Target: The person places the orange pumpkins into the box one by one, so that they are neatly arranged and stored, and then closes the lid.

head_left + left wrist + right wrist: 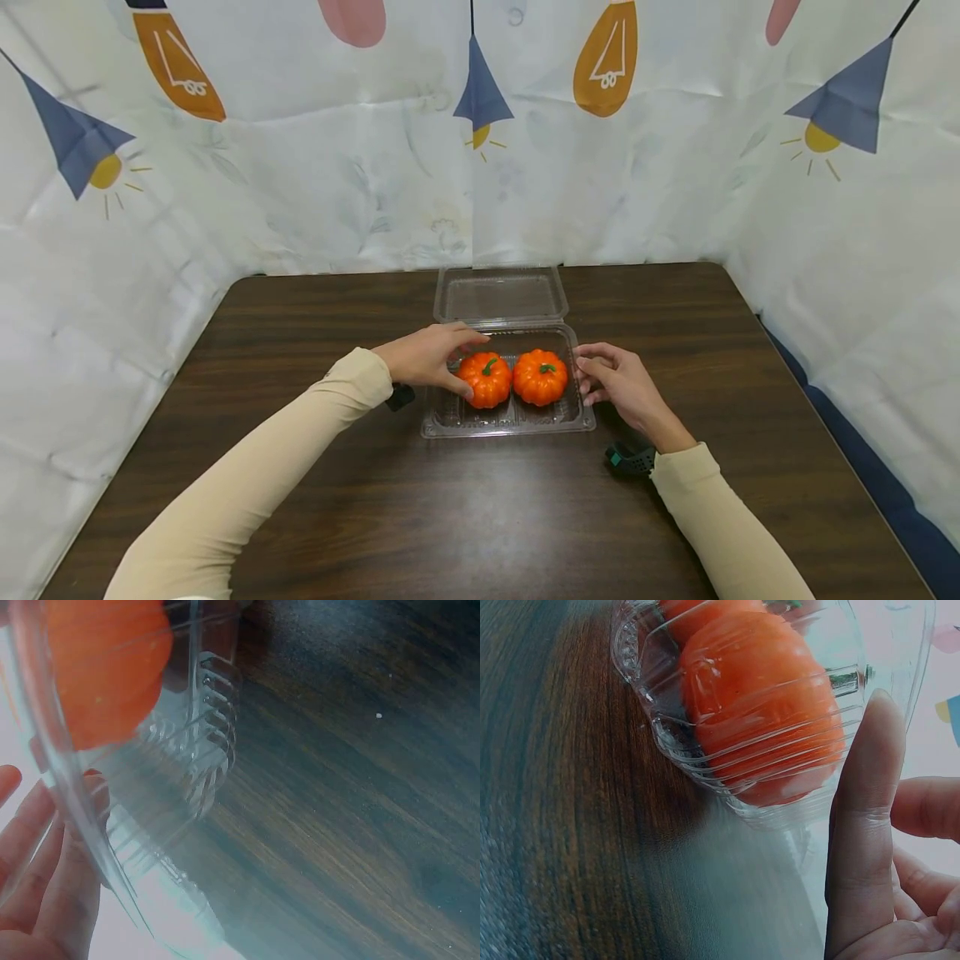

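Note:
Two orange pumpkins sit side by side in a clear plastic clamshell container (506,429), whose lid (501,296) lies opened away from me. My left hand (427,354) reaches over the container's left side. In the head view its thumb and fingers spread around the left pumpkin (491,392); in the left wrist view its fingers (56,877) lie near the clear wall, with a gap below the orange surface. By the right rim is my right hand (626,387), its fingers beside the right pumpkin (540,379). Whether they touch the rim I cannot tell.
Beneath the container is a dark wood-grain table (480,517). A white curtain (300,183) with printed lamps hangs behind and along both sides. Dark bands (630,458) sit near both wrists. Blue fabric (862,458) shows beyond the table's right edge.

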A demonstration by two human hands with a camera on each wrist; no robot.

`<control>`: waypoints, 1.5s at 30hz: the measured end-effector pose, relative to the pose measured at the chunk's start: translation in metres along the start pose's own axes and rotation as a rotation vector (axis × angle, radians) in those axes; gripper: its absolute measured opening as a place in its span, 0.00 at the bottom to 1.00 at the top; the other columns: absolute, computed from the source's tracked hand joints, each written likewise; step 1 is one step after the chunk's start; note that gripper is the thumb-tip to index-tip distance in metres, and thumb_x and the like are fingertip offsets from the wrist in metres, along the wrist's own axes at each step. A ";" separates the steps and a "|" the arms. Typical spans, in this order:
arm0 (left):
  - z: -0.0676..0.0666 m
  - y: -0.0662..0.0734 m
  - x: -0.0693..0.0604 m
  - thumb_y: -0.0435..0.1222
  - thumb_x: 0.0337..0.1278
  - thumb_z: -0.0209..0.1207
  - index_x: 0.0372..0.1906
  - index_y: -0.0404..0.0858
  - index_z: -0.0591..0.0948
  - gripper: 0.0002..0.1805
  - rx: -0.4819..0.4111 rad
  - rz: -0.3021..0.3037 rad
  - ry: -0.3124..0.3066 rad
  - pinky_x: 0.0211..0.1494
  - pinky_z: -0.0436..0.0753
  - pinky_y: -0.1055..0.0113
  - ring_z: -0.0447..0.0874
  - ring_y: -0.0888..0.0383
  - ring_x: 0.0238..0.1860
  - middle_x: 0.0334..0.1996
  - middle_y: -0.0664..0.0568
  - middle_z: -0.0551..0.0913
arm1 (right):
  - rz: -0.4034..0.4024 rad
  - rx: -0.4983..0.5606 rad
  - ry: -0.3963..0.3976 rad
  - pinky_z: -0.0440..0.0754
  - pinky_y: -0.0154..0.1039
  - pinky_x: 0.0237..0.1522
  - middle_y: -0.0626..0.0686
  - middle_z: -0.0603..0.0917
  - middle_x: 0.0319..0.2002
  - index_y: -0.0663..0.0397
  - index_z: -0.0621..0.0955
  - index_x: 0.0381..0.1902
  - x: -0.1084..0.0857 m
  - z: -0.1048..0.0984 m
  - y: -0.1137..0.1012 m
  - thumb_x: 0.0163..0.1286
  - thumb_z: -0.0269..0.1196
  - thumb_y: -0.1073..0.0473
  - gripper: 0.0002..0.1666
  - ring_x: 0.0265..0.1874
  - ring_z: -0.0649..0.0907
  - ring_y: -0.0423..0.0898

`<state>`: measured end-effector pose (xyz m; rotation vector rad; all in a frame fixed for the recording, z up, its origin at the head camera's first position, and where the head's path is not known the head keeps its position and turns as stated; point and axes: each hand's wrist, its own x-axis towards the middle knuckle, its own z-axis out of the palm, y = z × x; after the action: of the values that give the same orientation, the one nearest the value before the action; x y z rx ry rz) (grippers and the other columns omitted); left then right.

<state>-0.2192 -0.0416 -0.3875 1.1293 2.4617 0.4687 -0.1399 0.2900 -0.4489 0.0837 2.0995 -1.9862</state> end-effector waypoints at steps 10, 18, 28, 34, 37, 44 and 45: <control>-0.005 -0.008 -0.004 0.48 0.57 0.73 0.76 0.41 0.71 0.43 -0.037 -0.004 0.070 0.62 0.86 0.55 0.84 0.48 0.59 0.65 0.43 0.77 | -0.007 0.008 0.000 0.89 0.35 0.29 0.47 0.84 0.33 0.67 0.73 0.67 0.000 0.000 0.001 0.80 0.59 0.57 0.25 0.26 0.82 0.40; -0.012 -0.017 -0.008 0.51 0.56 0.74 0.73 0.41 0.74 0.42 -0.060 -0.018 0.170 0.60 0.87 0.53 0.86 0.49 0.54 0.61 0.47 0.80 | -0.006 0.007 0.000 0.89 0.34 0.28 0.46 0.84 0.32 0.68 0.73 0.67 0.001 0.000 0.002 0.80 0.59 0.57 0.25 0.26 0.82 0.40; -0.023 -0.025 -0.009 0.51 0.61 0.71 0.71 0.40 0.76 0.37 -0.093 -0.032 0.261 0.59 0.87 0.51 0.86 0.48 0.53 0.63 0.41 0.81 | -0.010 0.011 0.000 0.89 0.34 0.28 0.46 0.84 0.33 0.68 0.73 0.67 0.001 0.000 0.003 0.80 0.59 0.58 0.25 0.26 0.82 0.40; -0.025 -0.035 -0.008 0.49 0.67 0.67 0.69 0.39 0.78 0.31 -0.093 -0.046 0.326 0.57 0.88 0.53 0.87 0.50 0.51 0.60 0.41 0.82 | -0.007 0.011 -0.007 0.89 0.34 0.28 0.47 0.84 0.33 0.68 0.72 0.67 0.001 0.000 0.003 0.80 0.58 0.57 0.25 0.26 0.82 0.40; -0.025 -0.041 -0.008 0.48 0.71 0.64 0.69 0.39 0.78 0.28 -0.078 -0.061 0.354 0.57 0.87 0.52 0.85 0.48 0.52 0.60 0.40 0.82 | -0.008 0.009 -0.007 0.89 0.34 0.29 0.47 0.84 0.33 0.68 0.72 0.67 0.000 0.000 0.003 0.80 0.59 0.57 0.26 0.26 0.82 0.40; -0.026 -0.052 -0.006 0.48 0.74 0.60 0.70 0.38 0.76 0.28 -0.090 -0.134 0.392 0.58 0.86 0.49 0.84 0.44 0.55 0.61 0.41 0.82 | -0.003 0.006 0.000 0.89 0.35 0.28 0.47 0.84 0.33 0.67 0.73 0.67 0.000 0.000 0.003 0.80 0.59 0.57 0.25 0.26 0.82 0.40; -0.026 -0.053 -0.006 0.47 0.75 0.59 0.70 0.38 0.76 0.28 -0.091 -0.142 0.397 0.58 0.85 0.48 0.84 0.44 0.56 0.62 0.40 0.82 | -0.002 0.006 0.004 0.89 0.35 0.28 0.48 0.85 0.33 0.66 0.73 0.67 0.001 0.000 0.003 0.80 0.59 0.57 0.24 0.26 0.82 0.41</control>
<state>-0.2623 -0.0828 -0.3874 0.8840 2.7975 0.8197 -0.1400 0.2900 -0.4516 0.0871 2.0968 -1.9955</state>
